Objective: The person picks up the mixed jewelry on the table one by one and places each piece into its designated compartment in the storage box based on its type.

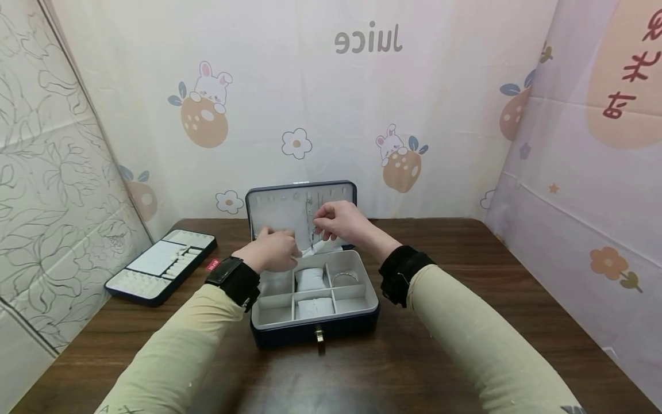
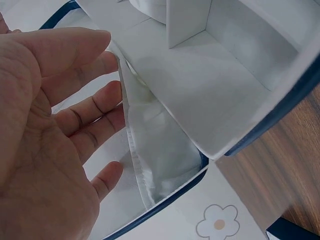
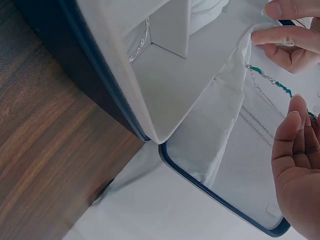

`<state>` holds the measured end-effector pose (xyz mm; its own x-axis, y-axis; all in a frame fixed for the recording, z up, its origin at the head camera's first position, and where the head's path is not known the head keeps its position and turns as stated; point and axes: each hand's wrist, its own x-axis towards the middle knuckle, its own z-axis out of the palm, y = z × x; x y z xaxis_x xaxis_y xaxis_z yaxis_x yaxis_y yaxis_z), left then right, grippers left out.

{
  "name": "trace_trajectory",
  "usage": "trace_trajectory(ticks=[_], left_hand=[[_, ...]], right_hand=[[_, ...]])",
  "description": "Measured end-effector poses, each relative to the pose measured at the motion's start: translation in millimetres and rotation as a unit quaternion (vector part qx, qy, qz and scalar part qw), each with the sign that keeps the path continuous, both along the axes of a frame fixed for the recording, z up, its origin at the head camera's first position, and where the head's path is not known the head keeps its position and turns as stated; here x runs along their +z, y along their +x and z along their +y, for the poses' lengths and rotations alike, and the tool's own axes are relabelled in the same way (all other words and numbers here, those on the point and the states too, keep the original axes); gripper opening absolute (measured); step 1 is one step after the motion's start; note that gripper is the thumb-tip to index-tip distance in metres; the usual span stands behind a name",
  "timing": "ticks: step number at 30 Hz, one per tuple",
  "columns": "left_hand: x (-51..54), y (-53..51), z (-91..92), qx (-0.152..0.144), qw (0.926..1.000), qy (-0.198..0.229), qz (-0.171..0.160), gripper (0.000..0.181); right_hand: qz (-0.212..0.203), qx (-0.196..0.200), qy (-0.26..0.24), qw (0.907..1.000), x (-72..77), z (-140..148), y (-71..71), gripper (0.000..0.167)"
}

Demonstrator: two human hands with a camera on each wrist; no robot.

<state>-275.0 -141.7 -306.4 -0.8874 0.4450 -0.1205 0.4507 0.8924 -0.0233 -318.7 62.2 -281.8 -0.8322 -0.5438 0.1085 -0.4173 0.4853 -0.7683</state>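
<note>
An open jewelry box (image 1: 315, 330) stands on the table, its pale-lined lid (image 1: 284, 210) raised. My right hand (image 1: 342, 223) is in front of the lid and pinches a green and silver chain (image 3: 270, 79) between thumb and fingertips. One end of the chain reaches the edge of the white fabric pocket (image 3: 212, 125) on the lid. My left hand (image 1: 273, 250) is to the left, fingers loosely bent, fingertips touching the edge of that pocket, which gapes away from the lid. Thin silver chains (image 3: 257, 125) hang against the lid lining behind the pocket.
The box has several compartments; two hold white cushions (image 1: 310, 280), and a silver bracelet (image 1: 345, 278) lies in the back right one. A dark-edged jewelry tray (image 1: 150, 267) with small pieces lies on the table's left. A printed curtain (image 1: 331, 115) stands behind the table.
</note>
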Motion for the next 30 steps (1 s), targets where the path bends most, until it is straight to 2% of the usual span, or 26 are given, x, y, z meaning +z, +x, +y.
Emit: trace_trajectory(ticks=[24, 30], left_hand=[[0.1, 1.1, -0.1, 0.002, 0.9999, -0.003, -0.010, 0.034], [0.1, 1.3, -0.4, -0.003, 1.0000, -0.007, 0.000, 0.034]], right_hand=[[0.035, -0.021, 0.010, 0.9991, -2.1, -5.3, -0.8, 0.019], [0.034, -0.020, 0.009, 0.9992, -2.5, -6.5, -1.5, 0.019]])
